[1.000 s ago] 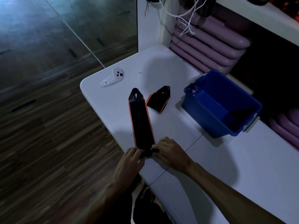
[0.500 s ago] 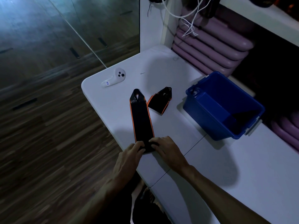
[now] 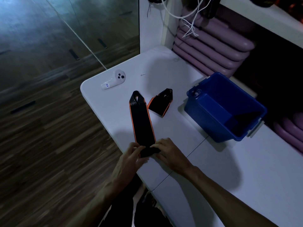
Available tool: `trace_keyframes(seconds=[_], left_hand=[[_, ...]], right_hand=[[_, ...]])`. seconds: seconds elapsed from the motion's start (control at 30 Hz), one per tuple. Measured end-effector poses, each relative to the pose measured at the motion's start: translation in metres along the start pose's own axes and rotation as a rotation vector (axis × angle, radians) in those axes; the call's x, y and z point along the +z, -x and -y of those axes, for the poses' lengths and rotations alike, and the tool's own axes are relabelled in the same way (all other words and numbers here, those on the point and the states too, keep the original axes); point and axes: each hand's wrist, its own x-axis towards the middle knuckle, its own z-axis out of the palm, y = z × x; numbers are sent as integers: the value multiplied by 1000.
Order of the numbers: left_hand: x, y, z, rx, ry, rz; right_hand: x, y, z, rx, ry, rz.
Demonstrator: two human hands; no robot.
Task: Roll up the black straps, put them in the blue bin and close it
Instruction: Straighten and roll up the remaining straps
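Black with thin orange edges, the long strap lay flat on the white table, close to the table's left edge. Its long side ran away from the person, from the hands up toward the far end of the table, and it leaned a little to the left as it went. The far tip was a narrow looped end, and it pointed toward a white controller that sat near the table's far left corner. The near end of the strap was rolled into a small fat roll, lying across the strap. The left hand pinched the left side of that roll with its fingers curled around it. The right hand pinched the right side, with fingertips pressed down on top of the roll. Both hands were touching the strap and almost touching each other. A second strap, short and folded up, lay just right of the long one's far tip, not touching it. The blue bin stood open on the table to the right, well apart from the hands. Purple mats were stacked behind the table, and white cords hung down above them.
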Motion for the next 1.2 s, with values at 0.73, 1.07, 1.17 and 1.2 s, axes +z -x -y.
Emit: trace_keyframes(seconds=[0.73,1.07,1.17,1.2], left_hand=[[7,-40,16,-36,-236,-61],[16,-17,22,-94,-2,-25],[16,-17,25,-85,-43,12],[16,-17,27,-79,-65,28]], right_hand=[[3,-55,-10,118,32,-163],[14,-36,14,147,-161,-123],[19,-36,12,129,-52,-181],[20,-37,11,135,-24,-207]])
